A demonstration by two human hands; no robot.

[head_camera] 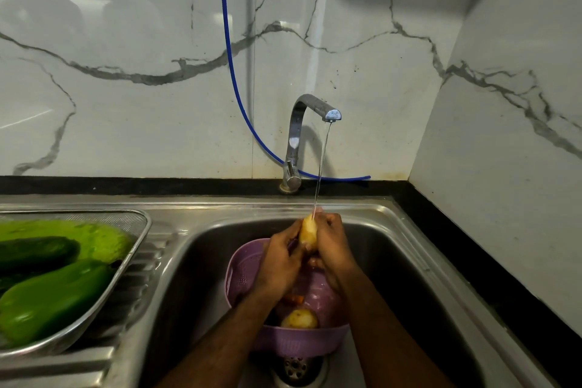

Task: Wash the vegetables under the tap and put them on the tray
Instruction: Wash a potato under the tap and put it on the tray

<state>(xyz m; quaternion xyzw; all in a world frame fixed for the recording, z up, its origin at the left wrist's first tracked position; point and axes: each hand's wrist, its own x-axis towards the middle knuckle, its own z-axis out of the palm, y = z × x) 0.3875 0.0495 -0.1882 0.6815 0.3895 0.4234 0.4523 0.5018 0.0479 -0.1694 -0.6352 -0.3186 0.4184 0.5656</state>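
Note:
A yellow potato (308, 233) is held upright over the sink, under a thin stream of water from the chrome tap (302, 135). My left hand (280, 258) grips its left side and my right hand (330, 246) grips its right side. Below my hands a purple colander (242, 268) stands in the sink and holds another potato (299, 319) and an orange carrot piece (294, 299). On the drainboard to the left, a metal tray (132, 258) carries a dark cucumber (37, 250) and large green vegetables (53, 299).
The steel sink (393, 261) has its drain (296, 367) just in front of the colander. A blue hose (233, 79) hangs down the marble wall behind the tap. A black counter edge (472, 261) runs along the back and right.

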